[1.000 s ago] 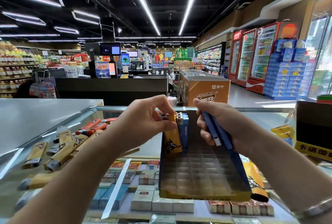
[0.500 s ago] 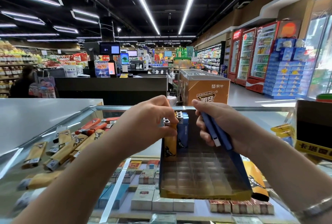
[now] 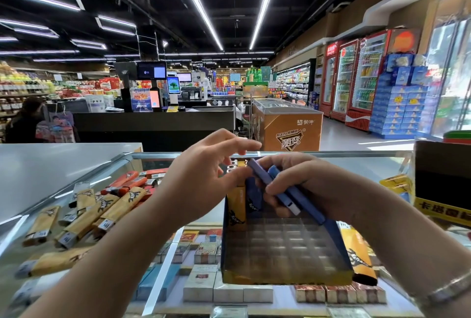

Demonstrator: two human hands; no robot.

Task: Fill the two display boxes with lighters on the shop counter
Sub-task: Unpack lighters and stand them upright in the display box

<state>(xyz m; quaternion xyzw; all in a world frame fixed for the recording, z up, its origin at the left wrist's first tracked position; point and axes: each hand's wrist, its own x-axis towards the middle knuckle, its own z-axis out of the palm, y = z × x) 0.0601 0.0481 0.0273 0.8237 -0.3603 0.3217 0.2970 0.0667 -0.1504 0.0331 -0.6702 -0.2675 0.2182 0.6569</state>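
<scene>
We are loading the display box (image 3: 285, 261) on the glass worktop (image 3: 63, 172): right hand (image 3: 303, 187) grasping two blue lighters (image 3: 277, 190), left hand (image 3: 204, 177) released, fingers spread beside them; next, probably, seating one in a vacant cell.

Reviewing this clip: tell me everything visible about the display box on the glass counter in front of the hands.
The display box is a shallow open tray that looks like cardboard, with dark blue walls and a yellow front lip. Inside is a translucent grid of small cells, mostly empty. A few lighters stand upright in its far left corner: a yellow lighter and a blue one beside it. It sits flat on the glass counter. The right hand, gripping blue lighters, hovers over its far end.
</scene>
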